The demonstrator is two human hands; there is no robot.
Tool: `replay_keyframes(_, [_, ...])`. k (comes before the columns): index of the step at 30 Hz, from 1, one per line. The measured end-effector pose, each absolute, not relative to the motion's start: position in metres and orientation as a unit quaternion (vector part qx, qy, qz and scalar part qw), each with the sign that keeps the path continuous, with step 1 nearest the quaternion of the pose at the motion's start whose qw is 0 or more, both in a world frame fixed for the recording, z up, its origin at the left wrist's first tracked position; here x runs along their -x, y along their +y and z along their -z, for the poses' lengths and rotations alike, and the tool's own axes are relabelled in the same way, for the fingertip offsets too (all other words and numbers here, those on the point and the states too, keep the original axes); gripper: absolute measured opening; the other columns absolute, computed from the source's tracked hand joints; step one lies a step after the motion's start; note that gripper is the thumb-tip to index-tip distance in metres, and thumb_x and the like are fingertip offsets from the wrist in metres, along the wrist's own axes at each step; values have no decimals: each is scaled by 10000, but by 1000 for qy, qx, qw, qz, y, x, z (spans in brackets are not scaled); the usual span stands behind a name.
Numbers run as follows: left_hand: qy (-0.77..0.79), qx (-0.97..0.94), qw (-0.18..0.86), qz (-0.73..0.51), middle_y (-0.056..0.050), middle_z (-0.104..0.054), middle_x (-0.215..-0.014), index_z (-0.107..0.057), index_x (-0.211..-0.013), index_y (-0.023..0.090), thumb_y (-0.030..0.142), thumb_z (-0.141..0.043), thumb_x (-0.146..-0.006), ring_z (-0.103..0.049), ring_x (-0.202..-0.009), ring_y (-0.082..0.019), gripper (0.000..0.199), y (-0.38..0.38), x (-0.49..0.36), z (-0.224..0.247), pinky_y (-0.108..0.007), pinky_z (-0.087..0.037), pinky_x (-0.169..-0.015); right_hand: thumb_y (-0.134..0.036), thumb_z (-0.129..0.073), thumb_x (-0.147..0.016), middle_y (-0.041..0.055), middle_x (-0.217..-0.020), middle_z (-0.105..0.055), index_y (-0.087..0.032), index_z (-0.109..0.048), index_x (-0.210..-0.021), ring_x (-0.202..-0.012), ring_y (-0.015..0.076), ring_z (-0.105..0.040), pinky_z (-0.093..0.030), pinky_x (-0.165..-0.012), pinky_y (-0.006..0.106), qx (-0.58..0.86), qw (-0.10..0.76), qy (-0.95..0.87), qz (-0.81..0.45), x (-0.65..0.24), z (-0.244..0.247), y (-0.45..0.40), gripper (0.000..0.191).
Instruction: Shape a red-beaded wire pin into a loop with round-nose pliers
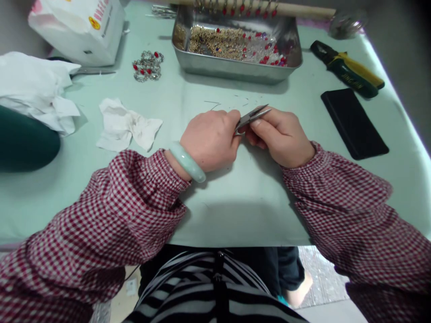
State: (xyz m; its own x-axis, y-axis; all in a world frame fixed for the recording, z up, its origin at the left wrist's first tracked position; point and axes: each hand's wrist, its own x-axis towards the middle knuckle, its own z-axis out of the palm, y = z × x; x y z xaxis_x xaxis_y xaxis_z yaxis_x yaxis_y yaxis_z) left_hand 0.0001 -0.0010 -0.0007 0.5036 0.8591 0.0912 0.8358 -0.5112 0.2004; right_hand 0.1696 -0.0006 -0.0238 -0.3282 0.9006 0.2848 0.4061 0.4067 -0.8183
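Observation:
My left hand [212,139], with a pale green bangle at its wrist, is closed round a pair of needle-nose pliers [248,118]. The handles are hidden in the fist. The thin metal jaws point up and right, slightly apart at the tips. My right hand [278,134] is closed beside them, thumb and fingers pinched against the jaws. Whatever lies between those fingers is too small to make out. Short dark wire bits [215,105] lie just beyond both hands on the pale green tabletop [235,193].
Behind the hands stands a metal tray [235,69] of gold and red beads. A beaded chain [148,67], crumpled tissue [126,125] and tissue pack [84,33] lie left. Green-and-yellow pliers [350,72] and a black phone [355,123] lie right. Bead strands hang from a rod [310,11].

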Motion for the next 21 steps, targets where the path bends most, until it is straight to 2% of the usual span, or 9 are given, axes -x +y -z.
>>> replay_keyframes(21, [487,-862,93,-102,-107,-635,-883,-582,-987,154,282,-453,-856,-586,-862,-240,224,-1,0,0,-344,-419,-763,-349,-484,-903,5,-597,-515,-197,-559,-665,-582,140,-495,-406,-566,284,439,378,-752,-313,-170,23,-1,292])
